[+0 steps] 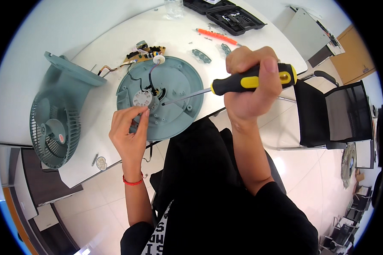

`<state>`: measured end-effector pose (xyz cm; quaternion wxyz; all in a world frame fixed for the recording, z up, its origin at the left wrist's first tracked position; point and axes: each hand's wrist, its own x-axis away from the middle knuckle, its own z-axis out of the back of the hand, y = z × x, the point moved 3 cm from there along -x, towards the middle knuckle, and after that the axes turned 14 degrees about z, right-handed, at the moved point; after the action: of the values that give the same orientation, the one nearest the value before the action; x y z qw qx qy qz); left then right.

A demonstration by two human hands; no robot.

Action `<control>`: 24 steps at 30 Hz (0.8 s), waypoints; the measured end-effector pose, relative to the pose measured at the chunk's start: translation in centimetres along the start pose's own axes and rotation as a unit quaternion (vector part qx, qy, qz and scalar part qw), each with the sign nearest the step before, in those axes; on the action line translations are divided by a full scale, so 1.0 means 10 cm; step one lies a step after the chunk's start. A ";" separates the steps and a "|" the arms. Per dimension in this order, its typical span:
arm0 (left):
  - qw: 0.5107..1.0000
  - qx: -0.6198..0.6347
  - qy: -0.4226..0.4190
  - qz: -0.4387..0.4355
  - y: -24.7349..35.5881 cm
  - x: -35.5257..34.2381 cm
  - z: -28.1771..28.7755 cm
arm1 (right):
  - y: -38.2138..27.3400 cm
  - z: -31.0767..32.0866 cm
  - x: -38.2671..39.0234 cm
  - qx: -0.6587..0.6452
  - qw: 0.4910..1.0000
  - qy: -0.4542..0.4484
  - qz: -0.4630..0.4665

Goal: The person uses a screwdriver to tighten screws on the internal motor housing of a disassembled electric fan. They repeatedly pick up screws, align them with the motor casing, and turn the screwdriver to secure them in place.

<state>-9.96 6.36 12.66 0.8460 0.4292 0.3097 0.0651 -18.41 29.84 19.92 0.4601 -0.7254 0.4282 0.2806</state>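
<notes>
My right hand (247, 105) is wrapped round the black and yellow handle of a screwdriver (220, 86). Its long shaft slants down to the left, the tip over the inside of a round grey-green fan base (185, 76). My left hand (127, 129) reaches over the base's near left part, thumb and forefinger pinched together. Those fingertips meet the lower edge of a white round motor-like part (142, 98); whether they hold something small is hidden. Dark wires run from the middle of the base to a circuit board (147, 53) at its far rim.
A grey-green fan head with stand (55, 127) lies at the left. Beyond the base are an orange pen-shaped tool (217, 36), small grey-green pieces (201, 55) and an open black tool case (234, 19). A black chair (323, 110) stands right of the white table (102, 53).
</notes>
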 end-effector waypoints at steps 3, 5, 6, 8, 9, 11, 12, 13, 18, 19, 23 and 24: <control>0.999 0.027 0.014 -0.012 -0.04 0.04 -0.04 | 0.00 -0.06 0.04 -0.007 1.000 0.018 -0.013; 0.999 0.038 0.018 -0.019 -0.06 0.08 -0.05 | -0.03 -0.09 0.07 -0.007 1.000 0.021 -0.003; 0.999 0.034 0.008 -0.014 -0.08 0.10 -0.05 | -0.05 -0.09 0.09 -0.018 0.999 0.031 -0.010; 1.000 0.025 -0.012 0.002 -0.10 0.16 -0.05 | -0.08 -0.10 0.12 -0.032 0.999 0.018 -0.003; 0.999 0.049 -0.013 -0.008 -0.11 0.17 -0.05 | -0.09 -0.10 0.13 -0.046 0.999 0.020 -0.008; 0.995 0.093 -0.016 -0.034 -0.11 0.18 -0.06 | -0.11 -0.09 0.14 -0.062 0.998 0.001 -0.004; 0.995 0.093 -0.023 -0.040 -0.11 0.19 -0.06 | -0.10 -0.07 0.14 -0.083 0.996 0.005 -0.013; 0.994 0.088 -0.032 -0.050 -0.10 0.20 -0.05 | -0.10 -0.05 0.14 -0.091 0.996 0.010 -0.015; 0.991 0.086 -0.040 -0.095 -0.05 0.22 -0.04 | -0.10 -0.02 0.13 -0.091 0.995 -0.029 0.015; 0.991 0.087 -0.038 -0.099 -0.04 0.22 -0.04 | -0.10 -0.02 0.13 -0.098 0.995 -0.034 0.016; 0.988 0.074 -0.030 -0.133 -0.02 0.23 -0.03 | -0.12 -0.04 0.13 -0.085 0.996 -0.035 0.018; 0.987 0.079 -0.024 -0.136 -0.01 0.23 -0.03 | -0.13 -0.05 0.13 -0.083 0.996 -0.037 0.018</control>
<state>-8.34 7.34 11.37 0.8173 0.4502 0.3494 -0.0855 -16.63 29.15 19.69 0.4090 -0.7424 0.3990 0.3497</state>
